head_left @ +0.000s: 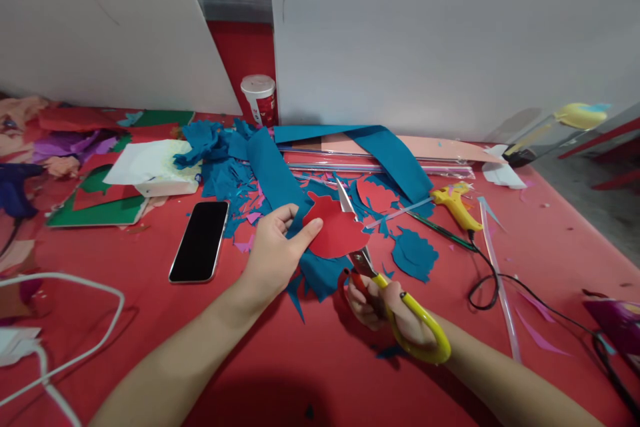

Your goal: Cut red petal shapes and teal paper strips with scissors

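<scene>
My left hand pinches a red paper cutout between thumb and fingers; its edge is scalloped along part of the outline. Blue paper lies just beneath, and I cannot tell whether the fingers also grip it. In my right hand is a pair of scissors with a yellow handle loop and a darker reddish one. The blades reach up to the red cutout, one tip showing beyond its far edge, the rest partly hidden by the paper. Cut pieces, one red and one blue, lie to the right.
A black-screened phone lies left of my hands. A yellow glue gun with a trailing black cord rests at right. Blue strips and scraps spread behind. A lidded cup stands near the white panel. A white cable loops at left.
</scene>
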Demonstrator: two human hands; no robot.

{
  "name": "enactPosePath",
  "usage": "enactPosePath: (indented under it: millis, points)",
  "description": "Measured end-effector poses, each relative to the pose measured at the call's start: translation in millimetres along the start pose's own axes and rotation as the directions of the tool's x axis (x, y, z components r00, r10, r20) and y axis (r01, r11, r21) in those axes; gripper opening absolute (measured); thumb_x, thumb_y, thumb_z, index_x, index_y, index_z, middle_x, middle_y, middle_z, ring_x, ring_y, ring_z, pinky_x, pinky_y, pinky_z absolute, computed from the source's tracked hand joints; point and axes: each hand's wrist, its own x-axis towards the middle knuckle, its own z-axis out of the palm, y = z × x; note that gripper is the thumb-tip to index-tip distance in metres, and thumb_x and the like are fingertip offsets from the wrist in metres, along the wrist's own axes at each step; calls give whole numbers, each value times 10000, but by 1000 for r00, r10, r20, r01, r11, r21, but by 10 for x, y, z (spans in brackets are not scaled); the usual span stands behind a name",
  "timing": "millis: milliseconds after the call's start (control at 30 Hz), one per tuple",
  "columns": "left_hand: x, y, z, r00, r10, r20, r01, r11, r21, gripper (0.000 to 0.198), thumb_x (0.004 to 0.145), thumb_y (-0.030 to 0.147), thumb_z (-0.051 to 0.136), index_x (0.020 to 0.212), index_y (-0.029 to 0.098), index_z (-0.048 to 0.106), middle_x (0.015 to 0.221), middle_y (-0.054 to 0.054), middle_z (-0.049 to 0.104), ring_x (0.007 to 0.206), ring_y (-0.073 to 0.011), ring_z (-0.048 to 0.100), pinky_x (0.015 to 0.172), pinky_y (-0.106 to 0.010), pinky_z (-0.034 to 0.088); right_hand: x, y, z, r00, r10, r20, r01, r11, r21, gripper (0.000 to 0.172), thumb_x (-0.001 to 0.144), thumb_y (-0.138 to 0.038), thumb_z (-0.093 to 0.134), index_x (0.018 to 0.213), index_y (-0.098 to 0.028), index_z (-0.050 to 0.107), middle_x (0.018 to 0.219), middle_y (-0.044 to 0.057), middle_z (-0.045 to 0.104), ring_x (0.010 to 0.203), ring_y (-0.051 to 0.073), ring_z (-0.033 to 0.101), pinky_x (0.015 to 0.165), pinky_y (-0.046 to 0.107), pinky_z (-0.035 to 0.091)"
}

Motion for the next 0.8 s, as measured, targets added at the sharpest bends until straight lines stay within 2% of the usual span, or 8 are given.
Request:
enactPosePath:
  millis: [300, 567, 800]
  points:
    - [-27, -102, 68, 1000, -23, -14, 22, 994, -108, 176, 678, 275, 647, 809, 177, 582, 644, 33, 586, 617, -109, 558, 623, -246, 446, 47, 171, 42, 998, -34, -44, 36, 997, 66, 625, 576, -823, 269, 658, -204, 294, 564, -71, 201, 437, 52, 128, 387, 207, 70]
    - [-60, -101, 202, 992, -120, -33, 103, 938, -331, 169, 648, 230, 673, 757, 151, 570, 716, 8, 651, 693, -127, 609, 725, -281, 481, 76, 127, 175, 993, 29, -111, -18, 995, 101, 667, 489, -858, 296, 637, -208, 281, 538, -85, 196, 422, 44, 126, 383, 202, 75]
    - [-67, -114, 214, 989, -149, -17, 133, 921, -367, 193, 647, 233, 674, 780, 145, 565, 730, -10, 671, 692, -155, 632, 690, -295, 502, 81, 102, 235, 988, 47, -146, -31, 994, 107, 674, 473, -864, 297, 624, -208, 271, 527, -88, 187, 421, 41, 120, 392, 206, 59]
